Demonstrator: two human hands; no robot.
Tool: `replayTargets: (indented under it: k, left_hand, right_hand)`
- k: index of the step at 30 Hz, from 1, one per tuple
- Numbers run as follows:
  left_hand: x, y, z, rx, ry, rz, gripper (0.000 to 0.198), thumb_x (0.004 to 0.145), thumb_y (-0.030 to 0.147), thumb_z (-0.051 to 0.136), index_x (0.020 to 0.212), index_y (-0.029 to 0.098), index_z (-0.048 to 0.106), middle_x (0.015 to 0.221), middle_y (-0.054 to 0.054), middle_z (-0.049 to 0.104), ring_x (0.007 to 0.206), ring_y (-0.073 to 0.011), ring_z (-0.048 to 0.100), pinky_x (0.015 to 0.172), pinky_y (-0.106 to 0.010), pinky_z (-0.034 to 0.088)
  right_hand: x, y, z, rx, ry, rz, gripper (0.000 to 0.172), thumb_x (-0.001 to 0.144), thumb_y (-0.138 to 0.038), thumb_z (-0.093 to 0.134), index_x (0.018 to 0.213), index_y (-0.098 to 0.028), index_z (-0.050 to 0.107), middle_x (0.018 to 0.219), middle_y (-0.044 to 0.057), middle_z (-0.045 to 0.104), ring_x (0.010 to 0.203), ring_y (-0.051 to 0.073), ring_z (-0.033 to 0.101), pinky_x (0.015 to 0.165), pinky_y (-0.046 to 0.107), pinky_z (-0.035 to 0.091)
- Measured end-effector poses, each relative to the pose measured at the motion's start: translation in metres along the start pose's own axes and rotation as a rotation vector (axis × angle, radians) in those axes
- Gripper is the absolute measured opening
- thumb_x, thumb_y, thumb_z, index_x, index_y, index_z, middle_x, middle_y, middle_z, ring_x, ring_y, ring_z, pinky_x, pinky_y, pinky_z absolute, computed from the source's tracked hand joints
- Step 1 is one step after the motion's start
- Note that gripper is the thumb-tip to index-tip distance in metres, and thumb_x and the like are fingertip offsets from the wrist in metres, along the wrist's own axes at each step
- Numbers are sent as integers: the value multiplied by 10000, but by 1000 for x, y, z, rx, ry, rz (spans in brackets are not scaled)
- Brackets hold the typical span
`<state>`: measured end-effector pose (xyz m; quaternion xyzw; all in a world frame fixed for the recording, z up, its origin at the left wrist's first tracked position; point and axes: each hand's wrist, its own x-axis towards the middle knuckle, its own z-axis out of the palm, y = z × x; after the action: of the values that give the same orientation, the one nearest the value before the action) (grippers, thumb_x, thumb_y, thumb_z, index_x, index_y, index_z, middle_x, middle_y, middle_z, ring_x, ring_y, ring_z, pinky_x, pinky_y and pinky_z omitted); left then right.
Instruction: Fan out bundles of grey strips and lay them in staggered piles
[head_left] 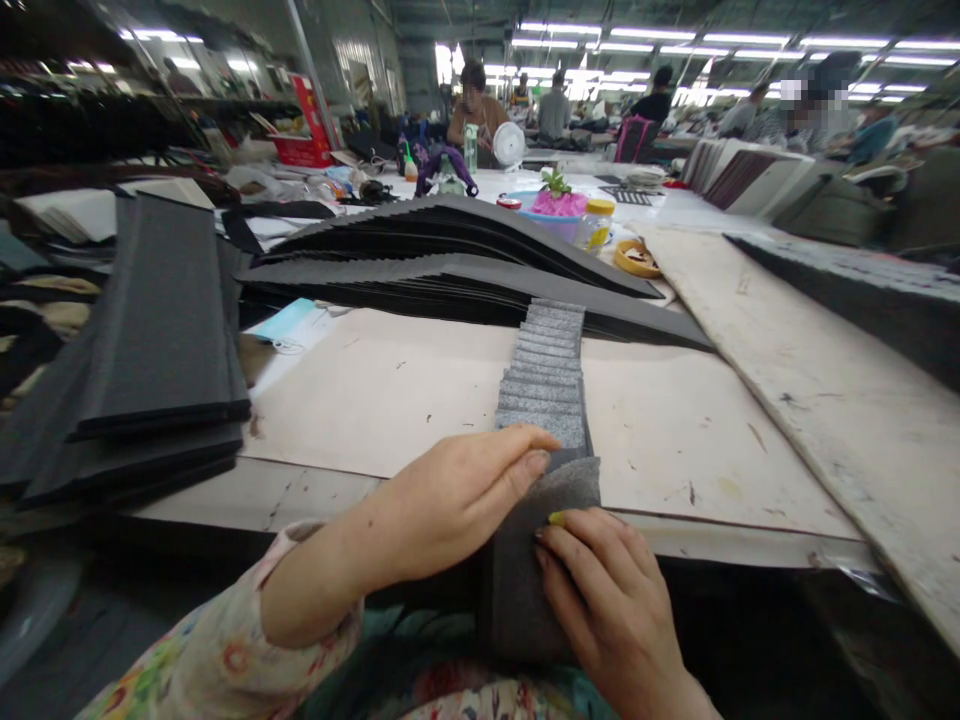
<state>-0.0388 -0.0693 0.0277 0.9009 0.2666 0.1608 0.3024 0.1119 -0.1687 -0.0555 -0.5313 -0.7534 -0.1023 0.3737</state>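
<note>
Stack of grey fabric strips (541,405) lay under both hands, fanned ends running ahead of them. Left hand (457,490) lay extended across it, unclenched; right hand (611,585) curled against the nearer part, grip uncertain. Looked light, soft, apt to shift; best held by its 2 long edges. Underside hidden; near end shadowed.

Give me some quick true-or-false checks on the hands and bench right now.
1. The left hand and right hand both touch dark grey material. True.
2. The left sleeve is plain black. False: it is pale with a colourful pattern.
3. A light blue mask lies left of the overlapping grey pieces. True.
4. The jar has a red lid. False: its lid is yellow.
5. A white fan stands beyond the jar. True.
</note>
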Motion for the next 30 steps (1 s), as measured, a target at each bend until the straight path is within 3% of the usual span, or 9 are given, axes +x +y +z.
replayTargets:
  k: [4,10,19,30]
  left_hand:
    - [19,-10,7,97,-40,11,317,886,289,404,1175,176,472,1164,-46,569,1066,-174,518,909,-310,411]
    - [35,-1,23,266,-53,132,404,789,82,419,1187,141,454,1096,-68,560,1024,-183,505,911,-343,407]
    - [37,-4,29,291,-53,103,264,798,56,375,971,160,547,936,-42,532,912,-171,484,835,-326,427]
    - [27,5,39,477,-75,165,207,867,143,364,996,126,525,999,-83,543,938,-220,475,826,-371,413]
  right_hand:
    - [-1,0,1,-20,-1,-1,154,820,-143,488,936,-158,589,914,68,621,876,186,545,791,354,427]
    - [3,-2,-2,-21,11,-4,176,819,-127,471,939,-139,599,887,74,626,846,186,550,776,348,435]
    - [4,-4,0,-4,19,45,182,813,-125,474,942,-150,600,893,62,629,850,176,545,778,340,436]
    - [2,-3,1,13,9,54,210,800,-116,475,974,-132,591,932,78,624,891,195,540,802,359,441]
